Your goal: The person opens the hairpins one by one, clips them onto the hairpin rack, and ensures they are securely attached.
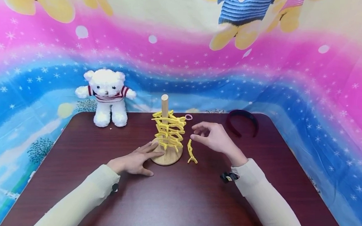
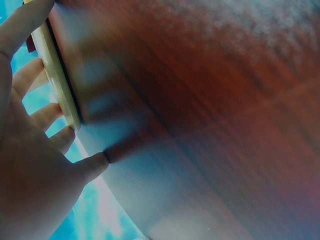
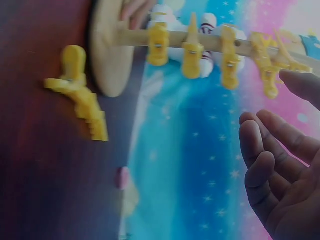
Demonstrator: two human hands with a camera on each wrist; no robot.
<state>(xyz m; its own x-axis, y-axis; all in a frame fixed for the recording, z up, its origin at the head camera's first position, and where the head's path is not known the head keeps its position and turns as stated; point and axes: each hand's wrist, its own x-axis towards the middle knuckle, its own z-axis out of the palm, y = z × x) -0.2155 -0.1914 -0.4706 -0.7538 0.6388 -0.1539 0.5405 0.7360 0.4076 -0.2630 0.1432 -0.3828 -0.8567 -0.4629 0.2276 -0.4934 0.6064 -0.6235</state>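
Observation:
A wooden stand [image 1: 164, 106] with a round base and upright post stands on the table. Several yellow hair clips [image 1: 169, 129] are clamped round its post, one above another. My left hand [image 1: 135, 158] rests with spread fingers on the left edge of the base; in the left wrist view its fingertips touch the base rim [image 2: 60, 85]. To the right of the clips hovers my right hand [image 1: 214, 136], fingers loosely bent, nothing between them. Below it one loose yellow hair clip [image 1: 191, 151] lies on the table, also plain as a hair clip [image 3: 82, 95] in the right wrist view.
A white teddy bear [image 1: 106, 97] in a striped top stands at the back left of the dark table [image 1: 174, 203]. Behind the stand lies a small pink ring [image 1: 188, 117]. A dark red headband [image 1: 243, 114] is at the back right, beyond my right hand.

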